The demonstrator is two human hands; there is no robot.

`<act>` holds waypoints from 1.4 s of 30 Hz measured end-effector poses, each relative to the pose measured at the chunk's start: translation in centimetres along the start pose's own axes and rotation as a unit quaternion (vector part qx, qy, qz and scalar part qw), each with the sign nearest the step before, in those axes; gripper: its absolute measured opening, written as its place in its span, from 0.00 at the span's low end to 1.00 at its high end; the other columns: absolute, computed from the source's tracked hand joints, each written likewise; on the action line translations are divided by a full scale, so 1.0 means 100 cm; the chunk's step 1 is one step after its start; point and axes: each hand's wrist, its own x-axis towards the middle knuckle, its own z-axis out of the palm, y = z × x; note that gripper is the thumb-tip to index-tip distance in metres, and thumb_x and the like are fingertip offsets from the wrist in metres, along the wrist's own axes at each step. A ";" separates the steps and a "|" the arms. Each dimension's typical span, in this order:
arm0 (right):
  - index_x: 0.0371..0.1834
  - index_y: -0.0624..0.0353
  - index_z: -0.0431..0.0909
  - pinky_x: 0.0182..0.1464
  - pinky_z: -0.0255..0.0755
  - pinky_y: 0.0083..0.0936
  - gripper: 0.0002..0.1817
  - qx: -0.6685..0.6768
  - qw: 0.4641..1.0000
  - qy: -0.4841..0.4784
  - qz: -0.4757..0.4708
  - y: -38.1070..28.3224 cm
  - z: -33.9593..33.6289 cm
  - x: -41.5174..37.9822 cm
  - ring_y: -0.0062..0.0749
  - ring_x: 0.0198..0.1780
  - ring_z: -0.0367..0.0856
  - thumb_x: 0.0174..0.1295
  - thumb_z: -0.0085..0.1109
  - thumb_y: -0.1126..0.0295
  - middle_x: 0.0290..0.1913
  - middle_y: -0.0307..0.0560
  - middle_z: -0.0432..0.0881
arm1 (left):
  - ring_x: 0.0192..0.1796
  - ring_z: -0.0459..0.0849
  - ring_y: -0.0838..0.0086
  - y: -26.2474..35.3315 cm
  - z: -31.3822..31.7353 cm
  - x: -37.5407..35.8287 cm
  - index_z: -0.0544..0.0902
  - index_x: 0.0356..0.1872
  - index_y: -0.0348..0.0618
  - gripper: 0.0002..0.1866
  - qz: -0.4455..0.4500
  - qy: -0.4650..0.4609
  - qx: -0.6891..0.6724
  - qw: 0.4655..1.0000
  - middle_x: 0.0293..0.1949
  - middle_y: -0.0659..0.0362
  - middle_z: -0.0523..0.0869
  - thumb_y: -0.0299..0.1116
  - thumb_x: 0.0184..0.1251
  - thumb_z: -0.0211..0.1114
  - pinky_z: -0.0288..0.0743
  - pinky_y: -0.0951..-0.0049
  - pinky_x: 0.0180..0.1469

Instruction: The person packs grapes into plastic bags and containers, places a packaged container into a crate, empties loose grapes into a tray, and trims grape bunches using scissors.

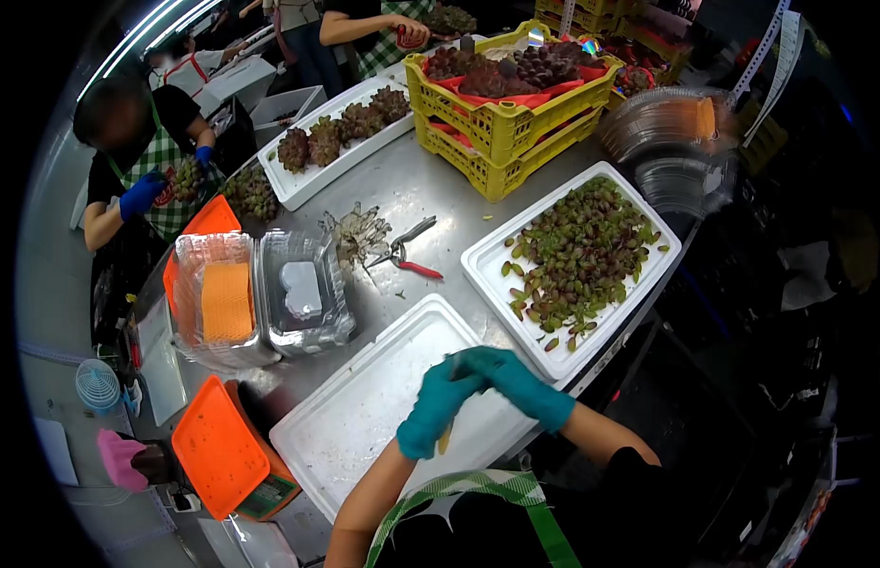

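My left hand [436, 401] and my right hand [520, 381], both in teal gloves, meet over the near part of a shallow white foam tray [350, 398]. Their fingers are curled together, and whatever lies between them is hidden; I cannot tell what it is. A small tan strip shows just below my left hand. Beyond my right hand, a second white foam tray [477, 266] holds a heap of loose green and reddish succulent leaves [586, 251]. Red-handled pruning shears [408, 262] lie past the near tray, beside a clump of dry roots [357, 232].
Stacked yellow crates [501, 133] of dark succulents stand at the back. Left are clear plastic clamshells [260, 312] and an orange-lidded box [220, 445]. Another foam tray [293, 194] holds rosettes. A co-worker in blue gloves [142, 195] handles a plant across the table; others stand behind.
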 end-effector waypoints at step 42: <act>0.67 0.54 0.45 0.55 0.64 0.32 0.61 -0.699 0.675 0.140 -0.192 -0.376 -0.216 0.392 0.46 0.55 0.69 0.25 0.74 0.60 0.55 0.61 0.68 | 0.40 0.71 0.61 -0.140 -0.085 -0.002 0.68 0.54 0.40 0.28 0.102 0.370 0.633 0.673 0.42 0.53 0.74 0.37 0.50 0.59 0.60 0.58 0.45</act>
